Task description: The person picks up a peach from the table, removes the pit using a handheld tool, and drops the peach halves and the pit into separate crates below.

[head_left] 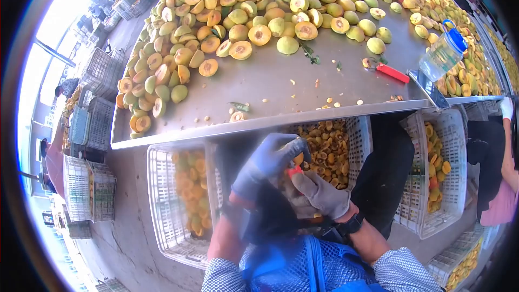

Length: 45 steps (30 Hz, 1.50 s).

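My left hand (265, 165), in a blue-grey glove, is closed around a small orange-yellow piece of stone fruit (299, 158), like a peach or apricot. My right hand (324, 193), in a pale grey glove, grips a red-handled tool (293, 171) against the fruit; the tool's working end is hidden. Both hands are above my lap, in front of the table's near edge. Just beyond them, a crate (365, 135) holds many small brownish-orange fruit pieces. Motion blurs the left wrist.
A metal table (254, 94) carries heaped halved fruit (238, 27), a red-handled tool (392, 73), a phone-like slab (430, 89) and a blue-lidded bottle (443, 54). Fruit crates stand at left (162, 184) and right (451, 184). A person's gloved hand (506, 108) is far right.
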{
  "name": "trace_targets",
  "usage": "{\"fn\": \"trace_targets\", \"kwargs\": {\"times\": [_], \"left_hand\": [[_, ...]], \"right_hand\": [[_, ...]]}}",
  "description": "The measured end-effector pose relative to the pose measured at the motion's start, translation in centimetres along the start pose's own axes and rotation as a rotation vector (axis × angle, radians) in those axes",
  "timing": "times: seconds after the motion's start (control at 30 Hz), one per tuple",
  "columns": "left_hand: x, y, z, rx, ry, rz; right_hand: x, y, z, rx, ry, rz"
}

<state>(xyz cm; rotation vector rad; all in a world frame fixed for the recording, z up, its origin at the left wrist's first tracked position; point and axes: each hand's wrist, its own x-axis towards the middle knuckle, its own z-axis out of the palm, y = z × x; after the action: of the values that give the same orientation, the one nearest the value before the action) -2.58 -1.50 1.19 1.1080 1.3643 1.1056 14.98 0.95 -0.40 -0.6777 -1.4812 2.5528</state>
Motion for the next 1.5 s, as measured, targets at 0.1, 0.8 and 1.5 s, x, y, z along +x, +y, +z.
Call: {"fn": "trace_targets", "kwargs": {"times": [0.1, 0.8, 1.5], "left_hand": [[0.3, -1.2, 0.2, -0.129, -0.061, 0.045], [-2.4, 6.9, -14.7, 1.112, 0.743, -0.005], [-1.4, 1.2, -3.0, -0.158, 0.549, 0.171]], "right_hand": [[0.2, 2.1, -1.2, 0.302, -0.151, 0.077], [1.0, 7.7, -6.4, -0.144, 0.264, 0.014], [3.9, -1.6, -1.3, -0.473, 0.371, -0.483]]}}
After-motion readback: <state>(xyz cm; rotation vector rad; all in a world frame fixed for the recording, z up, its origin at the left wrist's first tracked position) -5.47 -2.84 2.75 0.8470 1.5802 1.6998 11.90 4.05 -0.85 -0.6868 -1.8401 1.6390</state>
